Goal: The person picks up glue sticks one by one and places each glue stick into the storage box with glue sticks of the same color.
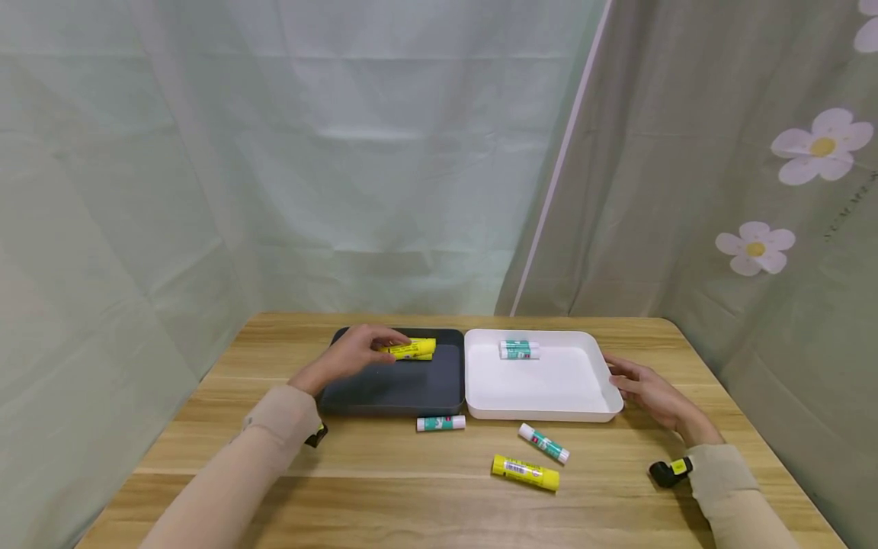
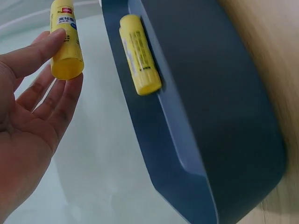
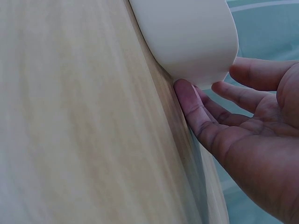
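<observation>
Across the wooden bench point(image 1: 370, 511), the left hand point(image 1: 353, 352) pinches a yellow glue stick point(image 2: 70, 44), probably light, stiff, smooth and best held mid-barrel, above the dark tray point(image 1: 405, 389), while the right hand point(image 1: 648, 390), fingers loosely extended, touches the white tray point(image 1: 549, 389)
</observation>
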`<state>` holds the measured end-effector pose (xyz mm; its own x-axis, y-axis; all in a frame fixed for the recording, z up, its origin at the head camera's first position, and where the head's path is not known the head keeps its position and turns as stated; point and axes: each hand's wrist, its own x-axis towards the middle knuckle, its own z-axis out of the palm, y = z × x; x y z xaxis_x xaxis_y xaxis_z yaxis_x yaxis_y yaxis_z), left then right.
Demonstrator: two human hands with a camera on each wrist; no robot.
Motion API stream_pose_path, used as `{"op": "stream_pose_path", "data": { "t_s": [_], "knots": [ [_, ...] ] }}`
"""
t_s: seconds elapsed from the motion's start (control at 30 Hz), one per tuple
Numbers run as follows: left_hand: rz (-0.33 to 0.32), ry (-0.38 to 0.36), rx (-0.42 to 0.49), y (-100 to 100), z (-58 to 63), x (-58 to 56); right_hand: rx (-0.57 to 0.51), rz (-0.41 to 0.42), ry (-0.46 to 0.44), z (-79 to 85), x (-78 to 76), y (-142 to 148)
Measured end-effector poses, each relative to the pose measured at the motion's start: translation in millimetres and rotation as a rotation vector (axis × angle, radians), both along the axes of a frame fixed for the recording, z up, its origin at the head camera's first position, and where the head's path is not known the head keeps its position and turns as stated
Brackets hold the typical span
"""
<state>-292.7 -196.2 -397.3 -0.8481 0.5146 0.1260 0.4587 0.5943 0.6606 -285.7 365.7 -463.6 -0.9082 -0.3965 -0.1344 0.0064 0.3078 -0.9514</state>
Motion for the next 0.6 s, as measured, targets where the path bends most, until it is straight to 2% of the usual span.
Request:
{"op": "stream_pose_path", "data": {
  "t_s": [0.23, 0.6],
  "knots": [
    [-0.005, -0.036, -0.037, -3, -1.4, -12.9, 0.005, -0.010, -0.005, -0.5, 0.3, 0],
    [-0.052, -0.077, -0.119, 5, 5.8, -29.4, 0.004, -0.015, -0.004, -2.8, -1.3, 1]
  ]
}}
